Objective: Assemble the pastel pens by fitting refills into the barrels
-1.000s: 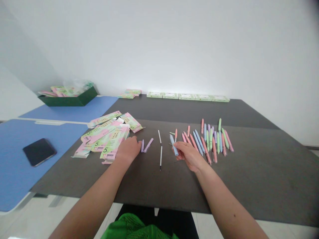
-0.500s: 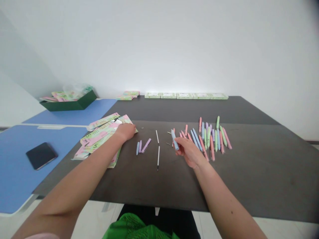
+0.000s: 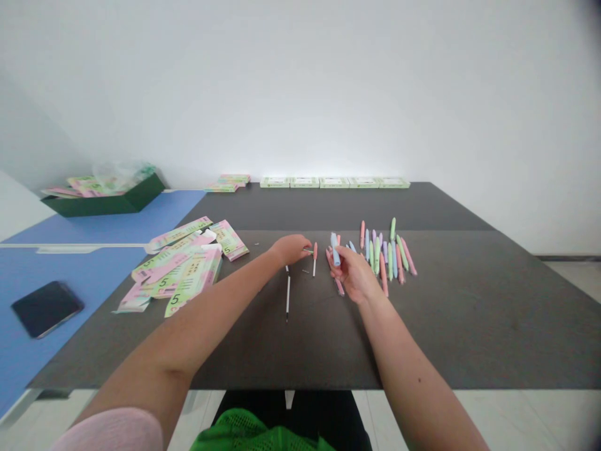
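My right hand (image 3: 353, 272) holds a light blue pen barrel (image 3: 335, 250) tilted over the table, pinched between thumb and fingers. Left of it, my left hand (image 3: 292, 249) is closed, fingertips together at a thin, pale greenish piece too small to make out. Just beyond those fingertips is a red pen part with a white refill (image 3: 314, 260). A white pen refill (image 3: 288, 299) lies below my left hand, and another is mostly hidden behind it. Several pastel pens (image 3: 387, 254) lie right of my right hand, which partly covers some.
Flat printed pink-and-green pen boxes (image 3: 188, 269) overlap at the left. Along the wall runs a row of white-green boxes (image 3: 334, 182), with a small stack (image 3: 228, 183) beside it. A green tray (image 3: 126, 202) and a phone (image 3: 47, 308) rest on the blue tables.
My left hand has moved right, from the flat boxes to the small parts in the middle. The right hand still holds the blue barrel, now more upright. The view has shifted slightly.
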The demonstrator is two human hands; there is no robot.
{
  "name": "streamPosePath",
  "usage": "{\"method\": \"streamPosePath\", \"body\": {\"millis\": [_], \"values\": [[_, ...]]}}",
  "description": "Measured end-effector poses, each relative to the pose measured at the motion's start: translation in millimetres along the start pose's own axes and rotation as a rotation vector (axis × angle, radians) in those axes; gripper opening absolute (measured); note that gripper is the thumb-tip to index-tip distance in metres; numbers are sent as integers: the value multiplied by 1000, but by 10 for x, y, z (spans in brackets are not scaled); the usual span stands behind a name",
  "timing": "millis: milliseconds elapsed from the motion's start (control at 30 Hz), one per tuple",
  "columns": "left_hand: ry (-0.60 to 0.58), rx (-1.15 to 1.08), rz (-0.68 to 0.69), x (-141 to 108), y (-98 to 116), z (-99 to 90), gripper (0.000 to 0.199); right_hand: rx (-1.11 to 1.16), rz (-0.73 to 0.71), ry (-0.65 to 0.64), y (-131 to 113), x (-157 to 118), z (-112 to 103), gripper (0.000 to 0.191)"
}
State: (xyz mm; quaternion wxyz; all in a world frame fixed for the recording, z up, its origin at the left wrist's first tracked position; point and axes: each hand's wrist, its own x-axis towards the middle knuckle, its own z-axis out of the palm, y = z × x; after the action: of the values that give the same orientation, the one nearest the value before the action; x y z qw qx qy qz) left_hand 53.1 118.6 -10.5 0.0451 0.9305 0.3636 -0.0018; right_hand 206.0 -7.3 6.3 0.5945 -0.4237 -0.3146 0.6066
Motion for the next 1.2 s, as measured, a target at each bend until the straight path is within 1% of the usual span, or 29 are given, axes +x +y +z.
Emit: {"method": "streamPosePath", "body": {"millis": [67, 167, 300, 567, 667, 767, 833, 900, 967, 1033, 1100, 1133, 1200], "values": [[-19, -5, 22, 92, 18, 58, 26, 3, 4, 8, -3, 6, 2, 24], [-39, -4, 17, 149, 10, 109, 24, 1, 2, 10, 1, 17, -1, 25], [-63, 6, -29, 134, -12, 111, 26, -4, -6, 0, 13, 35, -17, 25], [-138, 24, -91, 60, 34, 74, 20, -2, 15, -4, -16, 10, 5, 21], [-130, -3, -110, 48, 52, 10, 16, -1, 20, 6, -21, 7, 8, 22], [-80, -69, -127, -12, 9, -194, 19, 8, 15, -5, -10, 21, -10, 22], [-9, -135, -137, -108, -39, -381, 29, 0, -4, -20, 13, 31, -22, 22], [80, -224, -145, -254, -63, -541, 38, -62, -33, -36, 52, 32, -16, 23], [250, -557, -187, -432, -32, -614, 38, -183, -61, -60, 106, 15, 17, 26], [298, -836, -201, -615, 61, -585, 34, -312, -67, -96, 165, -16, 77, 29], [292, -1017, -281, -778, 198, -481, 33, -391, -59, -115, 222, -48, 143, 29], [281, -1053, -335, -847, 272, -417, 32, -465, -54, -125, 247, -60, 171, 29], [294, -1029, -434, -954, 406, -291, 31, -604, -36, -135, 284, -73, 205, 29]]}}
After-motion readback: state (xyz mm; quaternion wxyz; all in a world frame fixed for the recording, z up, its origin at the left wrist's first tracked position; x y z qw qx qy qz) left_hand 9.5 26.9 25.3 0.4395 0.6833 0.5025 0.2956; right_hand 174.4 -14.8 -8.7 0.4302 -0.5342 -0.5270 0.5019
